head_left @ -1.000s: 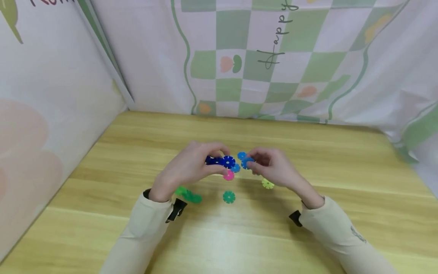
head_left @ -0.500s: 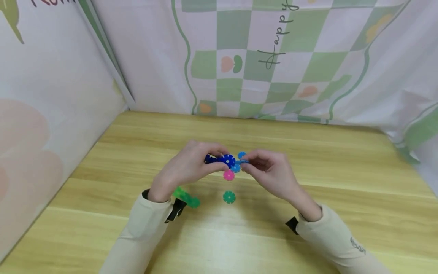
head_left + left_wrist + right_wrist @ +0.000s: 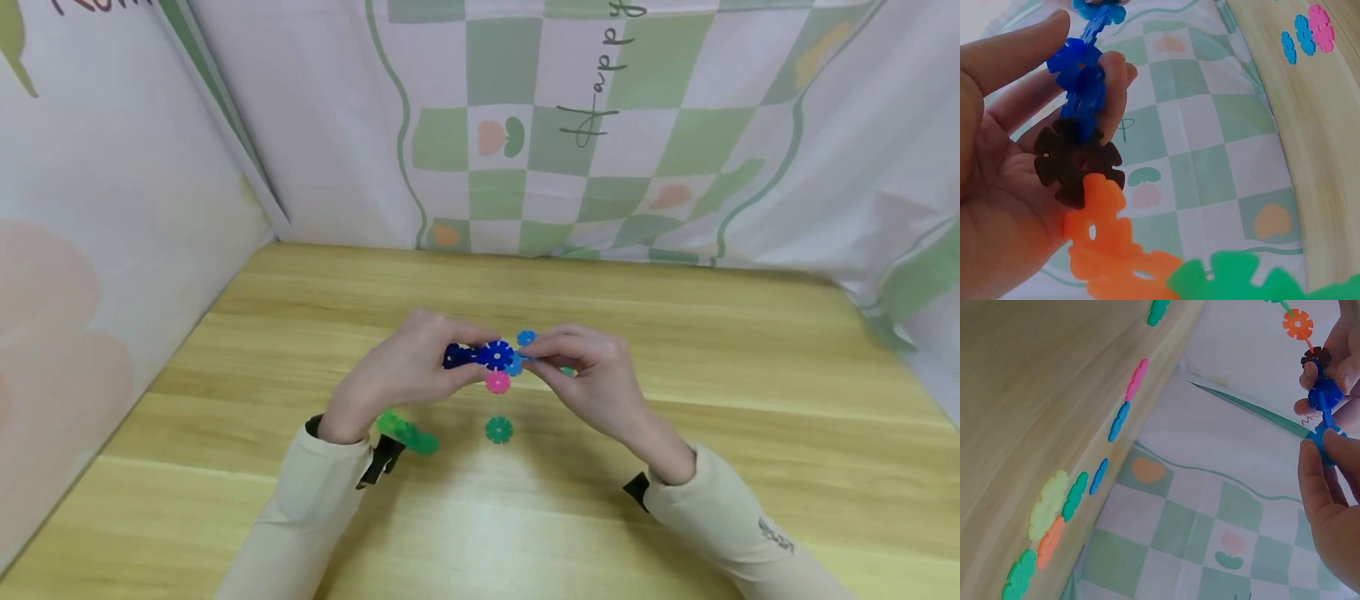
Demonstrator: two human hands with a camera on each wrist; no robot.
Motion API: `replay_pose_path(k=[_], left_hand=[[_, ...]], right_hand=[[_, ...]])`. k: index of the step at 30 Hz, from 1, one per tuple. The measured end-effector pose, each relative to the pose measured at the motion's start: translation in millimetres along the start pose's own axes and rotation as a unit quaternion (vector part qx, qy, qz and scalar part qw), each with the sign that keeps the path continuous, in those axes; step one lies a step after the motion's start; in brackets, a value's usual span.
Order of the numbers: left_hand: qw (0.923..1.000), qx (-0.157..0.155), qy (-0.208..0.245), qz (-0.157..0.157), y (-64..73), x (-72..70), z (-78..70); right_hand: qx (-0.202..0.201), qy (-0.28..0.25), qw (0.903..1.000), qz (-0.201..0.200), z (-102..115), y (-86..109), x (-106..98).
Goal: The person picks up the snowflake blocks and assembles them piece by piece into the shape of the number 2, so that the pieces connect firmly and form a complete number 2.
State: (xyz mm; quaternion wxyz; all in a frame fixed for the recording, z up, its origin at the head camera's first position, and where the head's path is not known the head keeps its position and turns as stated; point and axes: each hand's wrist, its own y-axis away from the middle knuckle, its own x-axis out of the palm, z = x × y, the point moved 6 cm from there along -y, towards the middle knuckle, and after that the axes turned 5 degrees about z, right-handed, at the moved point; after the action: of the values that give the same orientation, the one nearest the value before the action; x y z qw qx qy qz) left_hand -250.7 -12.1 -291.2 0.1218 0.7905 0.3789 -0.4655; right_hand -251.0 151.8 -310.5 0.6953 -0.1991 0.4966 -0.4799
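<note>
My left hand [image 3: 408, 367] holds a chain of interlocked notched plastic discs by its dark blue discs [image 3: 1079, 75]. Below its fingers, the chain runs through a dark brown disc [image 3: 1079, 162] and orange discs [image 3: 1107, 250] to green discs [image 3: 1235, 275]. Thumb and fingers of my right hand [image 3: 592, 371] pinch a light blue disc [image 3: 1320, 439], seen almost edge-on in the head view. It meets the chain's dark blue end; whether their notches are fully engaged I cannot tell. Beneath the hands lie a pink disc [image 3: 498, 382] and a green disc [image 3: 498, 431].
Two more light blue discs [image 3: 527, 338] [image 3: 514, 367] rest on the wooden table [image 3: 480, 517]. In the right wrist view, a yellow disc [image 3: 1048, 505], an orange disc [image 3: 1050, 542] and green ones [image 3: 1019, 575] lie there too. A patterned cloth [image 3: 502, 67] hangs behind the table.
My right hand has moved left and turned the light blue disc edge-on, bringing it against the chain's dark blue end. The left hand has barely moved. The yellow disc is now hidden in the head view.
</note>
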Motion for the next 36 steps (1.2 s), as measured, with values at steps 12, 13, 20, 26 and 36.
replay_pose_path(k=[12, 13, 20, 26, 36], left_hand=[[0.9998, -0.015, -0.009, 0.008, 0.1, 0.0, -1.7], [0.9998, -0.015, -0.014, 0.008, 0.0, 0.4, -1.9], [0.9998, -0.016, 0.006, -0.013, 0.2, -0.4, -4.1], [0.9992, -0.008, -0.002, -0.04, 0.5, -2.1, -9.7], [0.9987, -0.004, 0.004, -0.052, 3.8, -10.8, -12.3]], right_hand=[[-0.072, 0.051, 0.9957, -0.029, 4, 1.5, 0], [-0.079, 0.05, 0.9951, -0.032, 5, 1.8, 1], [-0.108, 0.043, 0.9907, -0.07, 4, 4.3, 1], [-0.13, 0.049, 0.9853, -0.1, 7, 5.8, 0], [-0.087, 0.063, 0.9922, -0.062, 8, -0.4, -3]])
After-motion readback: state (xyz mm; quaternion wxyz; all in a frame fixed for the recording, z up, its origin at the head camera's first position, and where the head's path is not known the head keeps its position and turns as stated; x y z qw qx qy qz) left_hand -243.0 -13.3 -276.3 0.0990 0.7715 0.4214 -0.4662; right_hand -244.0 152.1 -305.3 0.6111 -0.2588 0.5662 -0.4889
